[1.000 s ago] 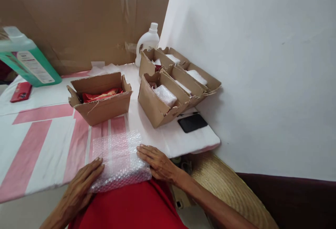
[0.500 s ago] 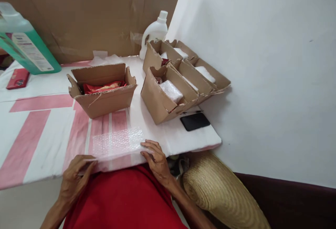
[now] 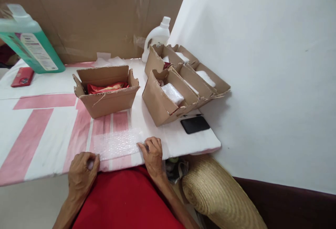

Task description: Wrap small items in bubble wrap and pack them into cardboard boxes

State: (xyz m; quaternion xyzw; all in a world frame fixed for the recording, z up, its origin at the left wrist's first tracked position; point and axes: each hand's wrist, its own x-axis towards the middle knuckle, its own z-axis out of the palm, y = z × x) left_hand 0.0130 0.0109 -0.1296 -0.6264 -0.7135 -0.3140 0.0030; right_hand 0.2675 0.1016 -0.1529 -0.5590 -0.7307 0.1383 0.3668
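A clear sheet of bubble wrap [image 3: 118,144] lies near the front edge of the striped table. My left hand [image 3: 83,167] pinches its near left corner, thumb and fingers closed. At the near right corner, my right hand [image 3: 151,154] grips the sheet between thumb and curled fingers. Beyond the sheet stands a cardboard box [image 3: 111,101] holding red packets [image 3: 107,87]. To its right, several open cardboard boxes [image 3: 157,103] are grouped together, and white bubble-wrapped packs [image 3: 172,93] sit in them.
A black phone [image 3: 195,124] rests by the right table corner. A green liquid bottle [image 3: 39,49], a red packet [image 3: 22,77] and a white jug [image 3: 157,36] stand or lie farther back. A rolled straw mat [image 3: 217,187] is below, beside the white wall [image 3: 267,82].
The near edge of the bubble wrap, raised and folded before, now lies flatter on the table. Both hands have turned, fingers more curled. The view has shifted slightly.
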